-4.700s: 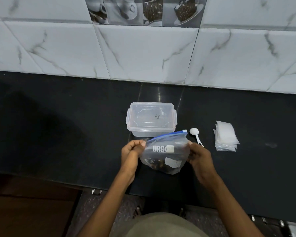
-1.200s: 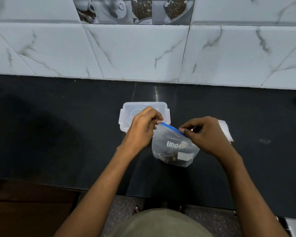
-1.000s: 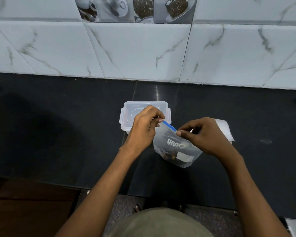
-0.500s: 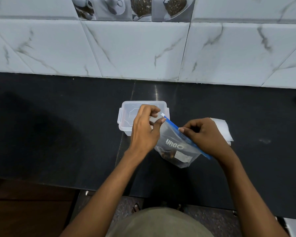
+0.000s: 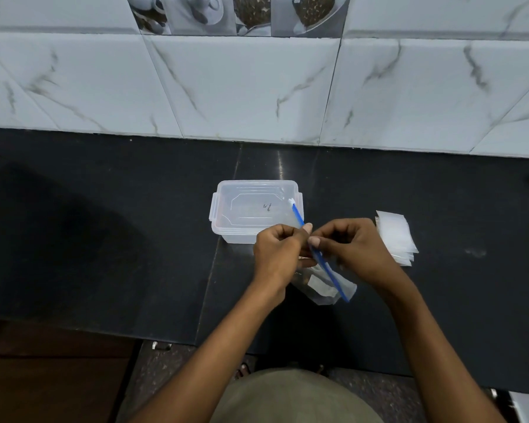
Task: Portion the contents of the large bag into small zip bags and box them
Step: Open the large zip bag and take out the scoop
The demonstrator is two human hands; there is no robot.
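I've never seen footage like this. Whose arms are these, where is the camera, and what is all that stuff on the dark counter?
There is no machine here: these are a person's two bare arms, filmed by a wide-angle camera worn on the head, looking forward and down. That is why the arms reach in from the bottom of the picture.

The left hand and the right hand both pinch the blue zip strip along the top of a large clear zip bag, which sits on the black countertop. Whether the zip is open cannot be told.

Behind the hands stands a clear plastic box with its lid on. To the right lies a stack of small zip bags. Behind the counter is a marble-look tiled wall.
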